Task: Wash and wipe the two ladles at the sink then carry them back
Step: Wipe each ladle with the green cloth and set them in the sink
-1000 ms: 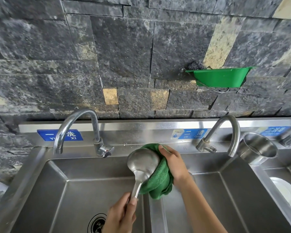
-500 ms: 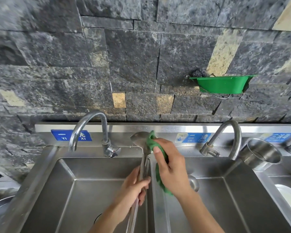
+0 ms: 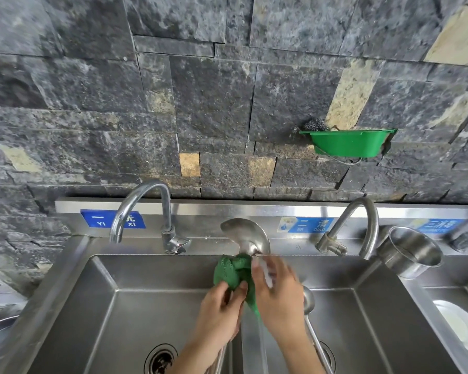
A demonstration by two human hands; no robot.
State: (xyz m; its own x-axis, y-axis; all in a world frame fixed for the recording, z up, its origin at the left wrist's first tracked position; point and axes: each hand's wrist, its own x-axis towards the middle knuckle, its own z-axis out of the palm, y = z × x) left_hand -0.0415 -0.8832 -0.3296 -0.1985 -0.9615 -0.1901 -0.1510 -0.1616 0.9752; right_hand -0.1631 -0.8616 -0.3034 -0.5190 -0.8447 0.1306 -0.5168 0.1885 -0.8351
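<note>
Room for your hands lies mostly above the flat steel divider (image 3: 250,344) between the left basin (image 3: 92,319) and the middle basin (image 3: 376,319), both smooth, dull-shining troughs with sloped walls. You hold the ladle (image 3: 247,236) upright over that divider. Its rounded bowl is up by the backsplash, between the left tap (image 3: 143,206) and the right tap (image 3: 362,225), apart from both curved spouts.

Your left hand (image 3: 219,317) has its fingers curled round the ladle's handle, with the thumb pressed on the green cloth (image 3: 231,271), a nubbly bunch wrapped at the ladle's neck. Your right hand (image 3: 280,295) is blurred; its fingers bend over the cloth from the right and appear to grip it.

The second ladle (image 3: 308,295) lies in the middle basin just beside your right wrist, its thin handle running toward you. Further right, a steel pot (image 3: 408,252) tilts on the ledge near the right tap's spout. A round drain (image 3: 161,357) sits in the left basin. On the rough stone wall (image 3: 200,103) hangs a green basket (image 3: 349,144).
</note>
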